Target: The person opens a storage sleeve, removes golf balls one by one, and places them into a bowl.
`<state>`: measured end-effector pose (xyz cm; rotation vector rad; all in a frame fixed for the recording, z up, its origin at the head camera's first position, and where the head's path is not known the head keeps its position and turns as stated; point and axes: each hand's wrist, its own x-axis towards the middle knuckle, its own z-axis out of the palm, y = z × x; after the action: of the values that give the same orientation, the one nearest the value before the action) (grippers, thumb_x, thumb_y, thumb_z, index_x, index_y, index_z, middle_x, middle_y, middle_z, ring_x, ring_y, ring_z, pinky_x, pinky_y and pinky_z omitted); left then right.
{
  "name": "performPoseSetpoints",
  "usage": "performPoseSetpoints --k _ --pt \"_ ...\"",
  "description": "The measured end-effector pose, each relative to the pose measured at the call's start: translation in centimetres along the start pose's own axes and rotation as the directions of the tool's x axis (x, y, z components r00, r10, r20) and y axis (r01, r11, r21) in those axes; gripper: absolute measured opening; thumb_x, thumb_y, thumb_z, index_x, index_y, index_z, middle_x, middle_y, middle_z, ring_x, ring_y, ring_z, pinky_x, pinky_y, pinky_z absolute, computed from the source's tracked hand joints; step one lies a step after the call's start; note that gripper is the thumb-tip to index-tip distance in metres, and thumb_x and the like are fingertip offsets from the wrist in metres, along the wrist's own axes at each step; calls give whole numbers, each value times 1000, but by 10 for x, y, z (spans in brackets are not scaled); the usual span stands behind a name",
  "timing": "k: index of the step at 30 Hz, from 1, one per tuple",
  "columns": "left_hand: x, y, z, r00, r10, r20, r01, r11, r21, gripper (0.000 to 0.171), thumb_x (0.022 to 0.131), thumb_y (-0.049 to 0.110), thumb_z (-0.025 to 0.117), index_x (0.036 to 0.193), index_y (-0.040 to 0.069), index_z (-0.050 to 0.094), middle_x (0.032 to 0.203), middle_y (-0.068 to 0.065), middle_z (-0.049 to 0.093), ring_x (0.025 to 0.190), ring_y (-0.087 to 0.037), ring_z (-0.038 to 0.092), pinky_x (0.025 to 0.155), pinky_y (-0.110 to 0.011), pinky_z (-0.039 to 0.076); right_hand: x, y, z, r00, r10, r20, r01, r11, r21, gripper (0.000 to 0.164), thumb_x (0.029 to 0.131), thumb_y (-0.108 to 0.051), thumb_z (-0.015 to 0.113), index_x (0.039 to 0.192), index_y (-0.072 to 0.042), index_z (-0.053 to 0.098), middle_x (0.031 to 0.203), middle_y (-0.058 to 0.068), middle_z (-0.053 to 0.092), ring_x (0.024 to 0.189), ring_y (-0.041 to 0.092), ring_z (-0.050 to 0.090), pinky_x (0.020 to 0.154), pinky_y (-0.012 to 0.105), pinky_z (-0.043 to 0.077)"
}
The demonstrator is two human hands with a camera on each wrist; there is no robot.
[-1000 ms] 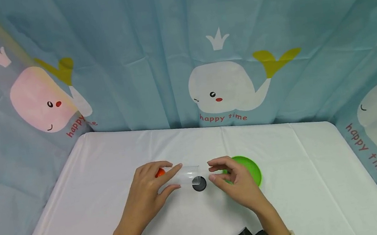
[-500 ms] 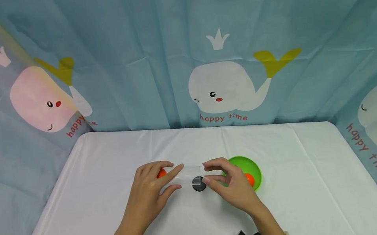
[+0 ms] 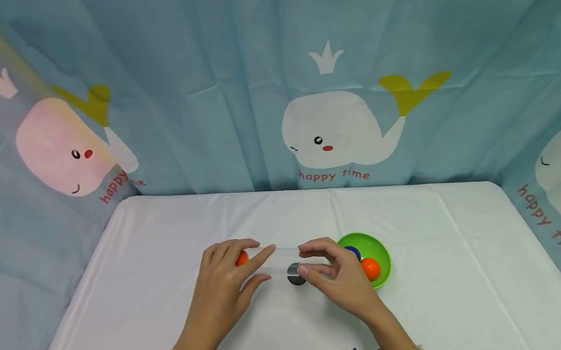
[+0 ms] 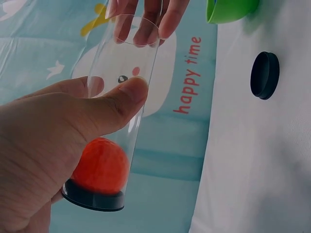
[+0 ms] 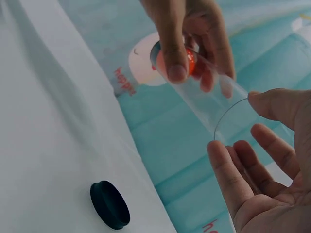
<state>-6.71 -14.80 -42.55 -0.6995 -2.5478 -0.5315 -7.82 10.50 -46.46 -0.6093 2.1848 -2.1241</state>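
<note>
My left hand grips a clear plastic tube near its middle, thumb on one side and fingers on the other. An orange ball sits inside the tube against the black cap that closes the end nearer my left hand. At the opposite end, which is open, my right hand pinches the rim between thumb and fingertips. The tube is held roughly sideways above the table. A loose black cap lies on the tablecloth below the open end.
Just right of my right hand stands a green bowl holding an orange ball and a partly hidden blue ball. A white cloth covers the table. A blue curtain with whale prints hangs behind it.
My right hand has moved left from beside the bowl to the tube's open rim, uncovering the orange and blue balls in the bowl. The left hand has barely shifted.
</note>
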Motion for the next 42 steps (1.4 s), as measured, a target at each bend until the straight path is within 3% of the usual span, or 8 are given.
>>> performPoseSetpoints --k 7,14,16,28,33,42 --pt "-1 0 0 1000 -5 -8 6 1000 23 60 79 24 95 134 34 73 126 0 69 117 -28 62 109 -48 41 -1 3 1 998 56 28 -58 995 81 34 99 -3 71 132 -6 64 136 18 62 123 17 68 96 28 62" --pt "0 0 -1 1000 9 -30 -7 999 36 60 76 23 97 131 33 75 124 -2 69 115 -28 63 106 -49 43 0 4 3 994 105 28 -107 990 96 36 99 -5 72 134 -1 63 136 19 62 125 45 63 95 28 62" --pt "0 0 -2 999 13 -36 -11 999 37 59 76 22 97 130 33 75 123 -1 68 114 -27 63 105 -49 43 1 4 3 994 103 31 -106 990 98 37 99 -6 72 134 -1 62 137 19 61 126 46 63 95 28 62" --pt "0 -1 -5 1000 17 -25 -16 998 62 61 77 21 97 132 32 75 125 -2 69 116 -26 63 106 -50 42 4 -1 7 992 127 18 -128 988 91 39 99 -9 73 137 -4 62 139 17 64 122 18 69 96 28 62" --pt "0 -1 -5 999 19 -28 -17 998 63 61 76 19 97 131 32 75 125 -2 69 115 -27 64 105 -49 42 3 -2 7 988 151 9 -152 985 87 38 99 -10 74 136 -9 64 139 15 66 121 16 69 95 28 62" --pt "-1 -4 -4 999 17 -32 -16 999 45 62 78 22 96 135 31 73 126 -2 68 117 -28 62 106 -50 41 1 -5 4 991 133 -13 -131 987 95 39 98 -7 74 136 -6 63 138 18 64 120 14 69 94 28 63"
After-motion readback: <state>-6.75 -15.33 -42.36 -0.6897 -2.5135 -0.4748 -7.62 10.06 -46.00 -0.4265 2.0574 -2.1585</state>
